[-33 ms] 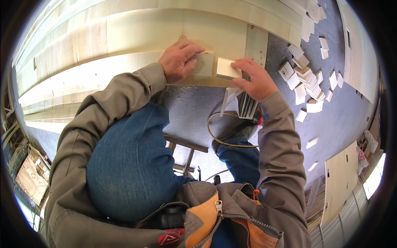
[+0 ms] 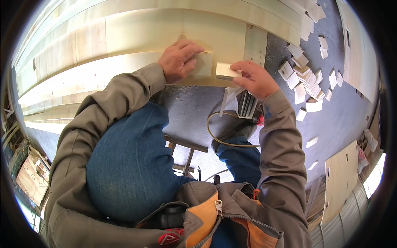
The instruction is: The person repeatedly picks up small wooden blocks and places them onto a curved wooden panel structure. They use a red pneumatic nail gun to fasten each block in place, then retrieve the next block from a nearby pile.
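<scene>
My left hand (image 2: 180, 61) lies over the right end of a pale narrow board (image 2: 204, 64), its index finger stretched along the surface and its thumb apart from it. That board lies on a wider pale wooden panel (image 2: 178, 29). In my right hand (image 2: 257, 80) is a small rectangular wood block (image 2: 228, 70), pinched at its right edge between thumb and fingers. Its front edge shows layers; whether it is one piece or a few stacked is hard to tell. The block is just right of the board's end, over the panel's near edge.
Below my right hand stands a bundle of thin pale pieces (image 2: 247, 105) beside a white sheet (image 2: 230, 100). A yellowish hose (image 2: 210, 129) curves near my foot. Many wood offcuts (image 2: 304, 80) lie scattered on the grey floor to the right. A wooden stand (image 2: 188, 144) is between my legs.
The block in my right hand has tilted, so more of its layered front edge shows. My right hand has shifted very slightly; my left hand has stayed in place.
</scene>
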Available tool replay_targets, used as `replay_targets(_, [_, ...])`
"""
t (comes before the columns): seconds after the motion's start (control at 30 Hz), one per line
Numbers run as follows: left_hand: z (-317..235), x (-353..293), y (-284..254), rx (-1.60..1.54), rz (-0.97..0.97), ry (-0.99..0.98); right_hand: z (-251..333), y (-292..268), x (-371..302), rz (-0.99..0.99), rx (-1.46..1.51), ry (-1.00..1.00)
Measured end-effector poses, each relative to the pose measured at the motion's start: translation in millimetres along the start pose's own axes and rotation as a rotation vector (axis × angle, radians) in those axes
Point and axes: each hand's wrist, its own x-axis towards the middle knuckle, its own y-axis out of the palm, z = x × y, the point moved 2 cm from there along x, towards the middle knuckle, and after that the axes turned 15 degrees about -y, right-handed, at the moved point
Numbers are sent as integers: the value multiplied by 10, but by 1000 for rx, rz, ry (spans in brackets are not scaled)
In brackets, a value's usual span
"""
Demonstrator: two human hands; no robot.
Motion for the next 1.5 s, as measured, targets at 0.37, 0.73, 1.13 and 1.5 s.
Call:
replay_targets(0.37, [0,18,10,10,7,37,19,56,417,-304,-139,179])
replay_targets(0.73, [-40,14,66,110,-41,61,-36,337,100,-271,-306,-75])
replay_targets(1.13, [-75,9,82,156,-59,49,-5,435,115,-313,-342,-93])
replay_targets(1.5, [-325,-8,161,355,-52,-8,-28,436,128,-293,-260,-23])
